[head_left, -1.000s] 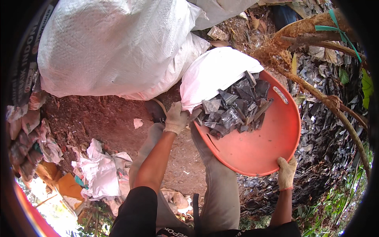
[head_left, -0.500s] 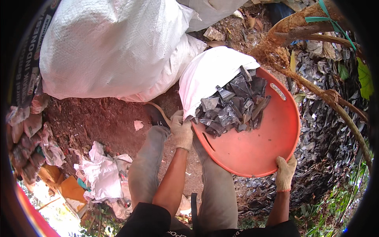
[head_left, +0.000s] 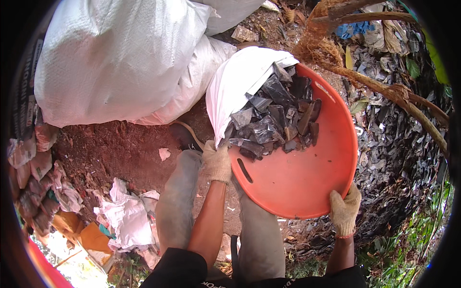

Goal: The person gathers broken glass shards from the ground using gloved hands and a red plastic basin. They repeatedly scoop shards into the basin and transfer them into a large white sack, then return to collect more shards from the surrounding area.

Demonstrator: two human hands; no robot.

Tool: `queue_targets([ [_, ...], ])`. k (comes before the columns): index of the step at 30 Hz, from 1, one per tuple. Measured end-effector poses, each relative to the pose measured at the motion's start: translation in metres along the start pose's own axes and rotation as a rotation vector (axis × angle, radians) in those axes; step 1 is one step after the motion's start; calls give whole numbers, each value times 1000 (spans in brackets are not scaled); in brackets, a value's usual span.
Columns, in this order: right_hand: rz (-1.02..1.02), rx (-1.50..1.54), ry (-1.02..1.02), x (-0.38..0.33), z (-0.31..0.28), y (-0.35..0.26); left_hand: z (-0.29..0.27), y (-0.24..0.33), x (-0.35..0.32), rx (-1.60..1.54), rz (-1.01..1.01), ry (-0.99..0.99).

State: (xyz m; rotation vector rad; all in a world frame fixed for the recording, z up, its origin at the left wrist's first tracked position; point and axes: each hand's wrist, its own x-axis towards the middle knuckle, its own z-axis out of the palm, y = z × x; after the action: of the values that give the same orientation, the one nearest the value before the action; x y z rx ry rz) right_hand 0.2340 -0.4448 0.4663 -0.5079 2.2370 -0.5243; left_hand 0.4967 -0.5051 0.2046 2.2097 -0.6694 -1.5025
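Left hand (head_left: 217, 162) grips the basin (head_left: 307, 187) rim at nine o'clock, right hand (head_left: 345, 210) at five. Stiff basin; scraps (head_left: 276, 122) look light and loose, likely sliding into the sack (head_left: 240, 84).

The basin (head_left: 307, 182) was bright orange, the plastic scraps (head_left: 276, 120) in it dark grey and black, the sack (head_left: 235, 81) plain white, both work gloves (head_left: 217, 161) beige, the dirt (head_left: 120, 149) reddish-brown.

Outdoor waste-sorting site. Bare red soil (head_left: 110, 153) underfoot; big stuffed white sacks (head_left: 120, 57) lay far left, a heap of dark plastic scraps (head_left: 403, 158) right, crumpled litter (head_left: 127, 216) near left, roots (head_left: 384, 86) and grass (head_left: 413, 249) right.
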Motion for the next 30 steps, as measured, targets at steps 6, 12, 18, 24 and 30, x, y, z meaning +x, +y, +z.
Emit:
queue_targets([
  [6, 49, -318, -112, -40, -12, -53, -43, 47, -33, 534, 234, -31],
  [12, 124, -236, -138, -30, -11, -50, -27, 91, 4, 836, 735, -224],
  [18, 82, -185, -167, -30, -6, -47, 19, 164, 45, 1191, 911, -391],
  [24, 91, -155, -155, -32, 3, -57, 98, 199, 91, 1392, 1308, -453],
  [30, 70, -233, -188, -34, 1, -51, 107, 236, 111, 1241, 1348, -486],
])
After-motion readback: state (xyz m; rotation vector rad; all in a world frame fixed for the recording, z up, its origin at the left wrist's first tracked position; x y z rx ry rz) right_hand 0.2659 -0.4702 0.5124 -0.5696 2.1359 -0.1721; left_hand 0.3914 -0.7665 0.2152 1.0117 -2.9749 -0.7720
